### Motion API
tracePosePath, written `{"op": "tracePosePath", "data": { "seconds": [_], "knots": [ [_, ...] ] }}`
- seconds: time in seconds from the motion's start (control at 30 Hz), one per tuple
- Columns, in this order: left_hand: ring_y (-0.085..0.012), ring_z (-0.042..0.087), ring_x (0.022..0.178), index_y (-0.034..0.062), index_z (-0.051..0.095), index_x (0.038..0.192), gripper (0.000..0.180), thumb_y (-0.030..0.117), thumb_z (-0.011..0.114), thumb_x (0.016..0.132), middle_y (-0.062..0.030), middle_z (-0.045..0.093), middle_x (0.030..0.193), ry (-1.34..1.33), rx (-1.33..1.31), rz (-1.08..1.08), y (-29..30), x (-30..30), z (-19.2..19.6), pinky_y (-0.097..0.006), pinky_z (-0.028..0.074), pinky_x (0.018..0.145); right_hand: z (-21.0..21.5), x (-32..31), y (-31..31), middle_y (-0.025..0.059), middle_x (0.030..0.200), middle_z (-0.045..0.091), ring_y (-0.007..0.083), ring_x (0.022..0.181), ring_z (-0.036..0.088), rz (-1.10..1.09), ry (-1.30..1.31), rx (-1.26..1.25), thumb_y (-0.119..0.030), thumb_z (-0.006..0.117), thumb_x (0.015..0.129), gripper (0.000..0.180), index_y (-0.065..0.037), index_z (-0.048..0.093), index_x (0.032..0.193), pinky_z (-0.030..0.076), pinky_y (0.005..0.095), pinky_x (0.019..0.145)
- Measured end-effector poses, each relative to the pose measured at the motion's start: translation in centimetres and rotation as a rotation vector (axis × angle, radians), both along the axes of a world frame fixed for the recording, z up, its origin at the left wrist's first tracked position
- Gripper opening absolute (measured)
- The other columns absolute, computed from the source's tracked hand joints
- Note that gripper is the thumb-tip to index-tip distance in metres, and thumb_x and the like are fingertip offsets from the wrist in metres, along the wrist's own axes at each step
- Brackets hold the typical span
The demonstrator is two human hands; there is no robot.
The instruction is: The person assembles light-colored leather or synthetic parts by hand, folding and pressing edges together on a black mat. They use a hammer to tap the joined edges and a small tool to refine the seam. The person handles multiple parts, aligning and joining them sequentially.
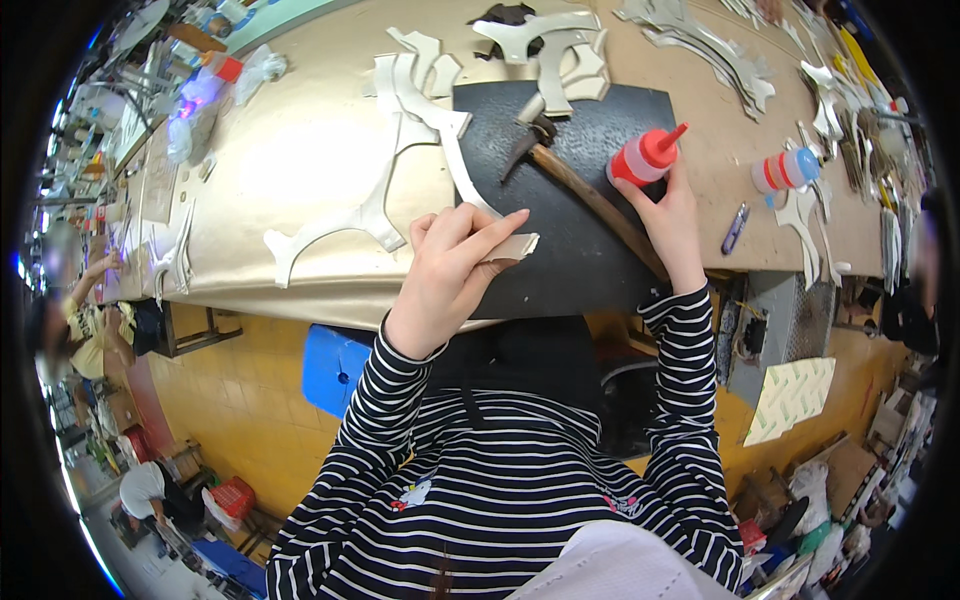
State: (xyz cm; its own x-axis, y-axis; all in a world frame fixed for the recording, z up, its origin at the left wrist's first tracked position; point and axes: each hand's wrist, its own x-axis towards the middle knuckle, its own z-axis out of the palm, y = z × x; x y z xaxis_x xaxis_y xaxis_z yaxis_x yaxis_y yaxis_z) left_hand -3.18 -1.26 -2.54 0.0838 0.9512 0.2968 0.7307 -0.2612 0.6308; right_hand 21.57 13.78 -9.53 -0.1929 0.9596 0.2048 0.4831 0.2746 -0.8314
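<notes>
My left hand (pixel 440 270) is closed on a cream-white cut piece (pixel 512 247), apparently leather, above the near left part of a black board (pixel 570 275). The piece's short end sticks out past the fingers; the hand hides the rest. Around a squeeze bottle (pixel 632 163) with a red pointed cap, my right hand (pixel 673 225) is closed at the board's right side. The bottle leans, its tip to the upper right. Between the hands lies a wooden-handled hammer (pixel 585 192). A curved white piece (pixel 365 220) lies left of my left hand.
More white cut pieces (pixel 570 75) lie beyond the board, and a stack of them (pixel 705 55) sits at the far right. A blue-capped bottle (pixel 785 170) and a purple cutter knife (pixel 735 228) lie to the right. A blue stool (pixel 335 368) stands below the table edge.
</notes>
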Motion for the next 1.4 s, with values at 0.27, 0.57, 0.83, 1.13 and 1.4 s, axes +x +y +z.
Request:
{"op": "tracePosePath", "data": {
  "seconds": [0.27, 0.57, 0.83, 1.13, 1.4],
  "knots": [
    [-0.0159, 0.046, 0.072, -0.0003, 0.064, 0.129, 0.038, 0.025, 0.052, 0.105, -0.0038, 0.044, 0.071, -0.895, -0.330, 0.052, -1.0, -2.7, 2.3, -0.029, 0.041, 0.072, -1.1, 0.5, 0.6, 0.0129, 0.114, 0.071, 0.0236, 0.109, 0.067, 0.024, 0.121, -0.100, -0.024, 0.080, 0.087, 0.050, 0.000, 0.061, 0.127, 0.049, 0.0354, 0.096],
    [-0.0210, 0.047, 0.087, 0.0060, 0.063, 0.136, 0.053, 0.032, 0.068, 0.090, -0.0029, 0.047, 0.088, 0.110, 0.114, 0.165, -0.5, -1.3, 2.6, -0.037, 0.029, 0.090, 4.7, 8.5, -3.9, 0.0085, 0.126, 0.060, 0.0199, 0.112, 0.060, -0.035, 0.291, -0.181, -0.004, 0.078, 0.083, 0.065, 0.000, 0.048, 0.140, 0.046, 0.0342, 0.100],
    [-0.0196, 0.046, 0.084, 0.0058, 0.065, 0.133, 0.057, 0.025, 0.077, 0.081, -0.0011, 0.046, 0.086, 0.104, 0.110, 0.088, 0.7, 0.2, 1.6, -0.036, 0.029, 0.089, 9.7, 10.7, -7.6, 0.0114, 0.123, 0.058, 0.0192, 0.112, 0.058, -0.203, -0.004, 0.012, 0.001, 0.079, 0.076, 0.060, -0.001, 0.052, 0.129, 0.045, 0.0332, 0.099],
    [-0.0170, 0.049, 0.091, 0.0131, 0.065, 0.133, 0.060, 0.035, 0.078, 0.080, 0.0007, 0.050, 0.092, 0.121, 0.077, 0.040, 0.5, 0.8, 1.6, -0.040, 0.025, 0.089, 10.4, 11.7, -8.0, 0.0137, 0.126, 0.058, 0.0246, 0.116, 0.059, -0.338, 0.361, 0.223, 0.007, 0.078, 0.072, 0.075, 0.000, 0.048, 0.140, 0.047, 0.0384, 0.105],
    [-0.0190, 0.046, 0.089, 0.0097, 0.066, 0.133, 0.062, 0.045, 0.071, 0.082, -0.0012, 0.048, 0.091, 0.167, 0.087, 0.022, 0.4, 1.2, 0.8, -0.040, 0.027, 0.092, 10.0, 10.9, -7.9, 0.0181, 0.120, 0.058, 0.0319, 0.116, 0.059, -0.124, 1.031, 0.124, -0.046, 0.074, 0.084, 0.081, -0.001, 0.041, 0.142, 0.050, 0.0466, 0.101]
  ]
}}
